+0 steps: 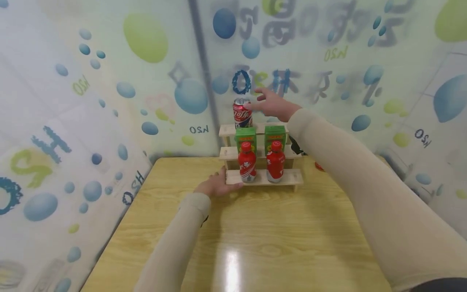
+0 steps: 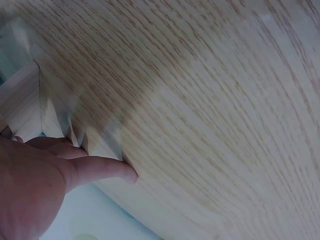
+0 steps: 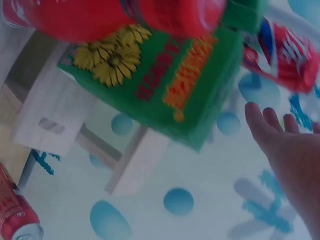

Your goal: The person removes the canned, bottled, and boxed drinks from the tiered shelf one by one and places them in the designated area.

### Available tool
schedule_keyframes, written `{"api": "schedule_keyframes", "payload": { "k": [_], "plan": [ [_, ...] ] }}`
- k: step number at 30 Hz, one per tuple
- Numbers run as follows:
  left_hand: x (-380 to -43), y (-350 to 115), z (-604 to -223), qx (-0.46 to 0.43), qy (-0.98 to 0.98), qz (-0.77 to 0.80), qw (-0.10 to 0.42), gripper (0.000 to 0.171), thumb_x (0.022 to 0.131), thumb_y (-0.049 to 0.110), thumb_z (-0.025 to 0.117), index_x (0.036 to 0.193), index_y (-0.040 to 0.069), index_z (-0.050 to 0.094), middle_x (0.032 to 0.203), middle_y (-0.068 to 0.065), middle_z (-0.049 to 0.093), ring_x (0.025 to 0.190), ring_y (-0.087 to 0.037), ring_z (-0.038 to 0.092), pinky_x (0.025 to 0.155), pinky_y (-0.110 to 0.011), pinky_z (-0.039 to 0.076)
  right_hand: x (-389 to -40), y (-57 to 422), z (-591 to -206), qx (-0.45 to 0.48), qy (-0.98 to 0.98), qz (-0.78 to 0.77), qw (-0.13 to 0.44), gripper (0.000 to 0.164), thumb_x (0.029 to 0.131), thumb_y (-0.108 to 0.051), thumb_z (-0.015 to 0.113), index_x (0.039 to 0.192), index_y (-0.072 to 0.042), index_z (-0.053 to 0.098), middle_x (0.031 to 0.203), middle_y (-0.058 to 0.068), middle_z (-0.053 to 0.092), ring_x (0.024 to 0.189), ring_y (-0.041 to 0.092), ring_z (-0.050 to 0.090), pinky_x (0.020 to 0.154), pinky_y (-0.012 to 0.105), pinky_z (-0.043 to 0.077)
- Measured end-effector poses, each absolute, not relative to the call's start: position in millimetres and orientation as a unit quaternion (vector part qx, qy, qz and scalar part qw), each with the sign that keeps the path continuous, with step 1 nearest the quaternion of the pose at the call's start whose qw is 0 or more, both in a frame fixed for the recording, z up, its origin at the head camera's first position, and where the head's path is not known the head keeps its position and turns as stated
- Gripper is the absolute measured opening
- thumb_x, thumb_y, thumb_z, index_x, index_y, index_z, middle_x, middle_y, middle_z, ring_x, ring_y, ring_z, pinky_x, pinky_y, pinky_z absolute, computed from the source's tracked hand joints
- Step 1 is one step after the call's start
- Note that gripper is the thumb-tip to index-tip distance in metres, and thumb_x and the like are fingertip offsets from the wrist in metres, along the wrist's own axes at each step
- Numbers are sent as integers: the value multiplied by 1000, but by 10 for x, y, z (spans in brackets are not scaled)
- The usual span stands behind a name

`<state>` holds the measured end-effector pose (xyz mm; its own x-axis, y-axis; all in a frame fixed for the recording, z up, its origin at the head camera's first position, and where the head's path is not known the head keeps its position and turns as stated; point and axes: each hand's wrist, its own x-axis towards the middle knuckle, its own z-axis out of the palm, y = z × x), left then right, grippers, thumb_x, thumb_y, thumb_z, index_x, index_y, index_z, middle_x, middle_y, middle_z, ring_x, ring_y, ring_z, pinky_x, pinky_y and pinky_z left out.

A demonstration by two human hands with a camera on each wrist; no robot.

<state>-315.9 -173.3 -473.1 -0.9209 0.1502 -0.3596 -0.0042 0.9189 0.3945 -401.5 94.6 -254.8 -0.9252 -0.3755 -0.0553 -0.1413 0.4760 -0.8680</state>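
Bubbly wall (image 1: 191,96), left hand (image 1: 217,184) and right hand (image 1: 274,106) both loose, so don't bump the 11 o'clock can (image 1: 241,113) on that rack (image 1: 293,176).

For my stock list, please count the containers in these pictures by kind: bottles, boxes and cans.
Red bottles: 2
Green boxes: 2
Red cans: 2 (one mostly hidden in the head view)
Total: 6

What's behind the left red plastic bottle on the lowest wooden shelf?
A green rectangular carton stands on the middle wooden shelf; the bottle hides part of its lower front.
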Motion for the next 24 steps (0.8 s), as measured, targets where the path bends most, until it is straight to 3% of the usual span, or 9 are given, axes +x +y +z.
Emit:
{"api": "schedule_keyframes", "payload": {
  "k": [8,17,24],
  "plan": [
    [-3150,-1751,-4703,46,958,203,198,138,76,103,48,173,16,2,177,-24,20,164,-50,18,131,-67,23,-4048,660,-2719,-120,833,-524,128,102,102,-40,72,173,-24,0,179,12,17,165,33,25,134,53,29],
    [-3165,-1745,-4693,55,962,187,191,136,78,102,46,173,13,5,176,-23,23,162,-51,23,130,-66,27,-3988,461,-2707,-122,832,-534,89,93,103,-28,72,172,-13,10,170,16,36,155,34,42,130,50,37],
    [-3170,-1755,-4715,46,961,189,196,139,75,104,47,173,15,5,176,-22,23,163,-50,23,130,-65,27,-3999,354,-2770,-93,821,-556,86,81,104,-20,71,168,-14,22,165,14,46,150,33,49,125,53,43]
  ]
}}
